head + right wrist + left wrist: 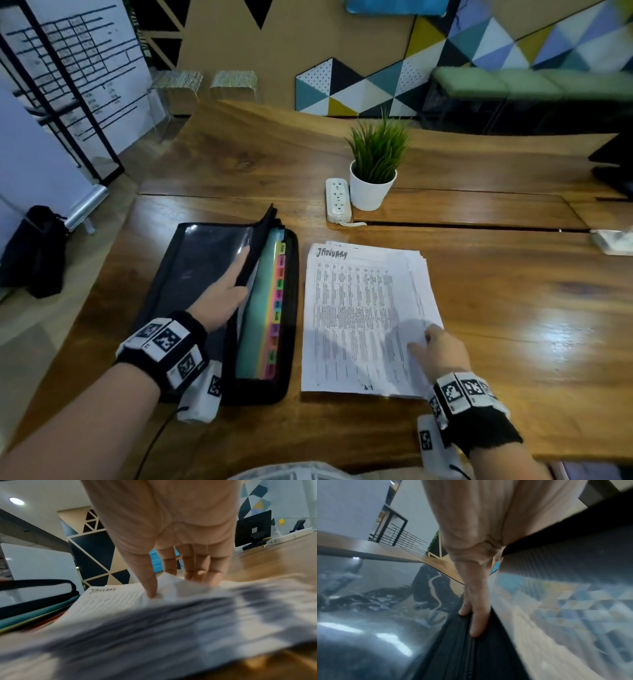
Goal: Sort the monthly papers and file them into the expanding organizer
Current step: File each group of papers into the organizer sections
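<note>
- Right hand (440, 349) sits on the near right corner of the paper stack (363, 318). In the right wrist view the thumb (150, 586) presses on top while the other fingers curl down at the stack's edge, so it's pinching the top sheets there, and the corner looks a little lifted.
- Top sheet has "JANUARY" handwritten at the upper left, over a dense printed table. A few more sheets peek out fanned along the right and top edges.
- Left hand (224, 291) is at the expanding organizer (260, 308), fingers straight and together, pushed in behind the raised black front flap (258, 246) and propping it open. The left wrist view shows the fingertips (477, 626) resting on the black zipper strip. It's flat contact, not a closed grip.
- The organizer lies open on the table (496, 308) just left of the papers, almost touching. Its clear-lined cover (195, 260) is folded out flat to the left.
- Inside: teal and green dividers packed together, with a column of coloured month tabs (276, 308) down the right side (yellow, pink, orange, green, blue, purple). I can read "MAY" and "AUG"; the rest is too blurry. Can't tell if any papers are already in the pockets.
- Further back on the wood table: a white power strip (338, 200) right beside a white pot with a grassy green plant (375, 171).
- Off the table's left edge, a black bag (34, 250) sits on the floor.
</note>
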Tool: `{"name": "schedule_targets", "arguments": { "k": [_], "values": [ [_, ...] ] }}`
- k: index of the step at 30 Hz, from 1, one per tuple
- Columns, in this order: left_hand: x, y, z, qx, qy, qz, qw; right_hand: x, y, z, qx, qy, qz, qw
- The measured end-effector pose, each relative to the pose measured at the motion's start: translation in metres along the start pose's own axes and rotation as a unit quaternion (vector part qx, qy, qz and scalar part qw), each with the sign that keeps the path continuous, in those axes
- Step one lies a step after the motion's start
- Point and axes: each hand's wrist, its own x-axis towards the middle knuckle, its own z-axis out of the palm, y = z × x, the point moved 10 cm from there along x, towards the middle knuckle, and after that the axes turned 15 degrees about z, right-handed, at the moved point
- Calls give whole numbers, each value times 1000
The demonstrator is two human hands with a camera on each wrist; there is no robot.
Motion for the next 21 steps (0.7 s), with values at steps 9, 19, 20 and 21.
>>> {"name": "schedule_targets", "arguments": {
  "k": [9,19,20,21],
  "values": [
    [-4,6,-5,-30,40,33,998,1,-2,6,-88,11,58,994],
    [-4,4,0,-78,26,59,995,2,8,-4,-47,42,67,996],
    [-3,5,2,-84,25,60,994,1,8,-5,-52,47,66,995],
    [-2,4,3,-90,24,59,994,0,8,-7,-57,56,65,995]
  ]
}}
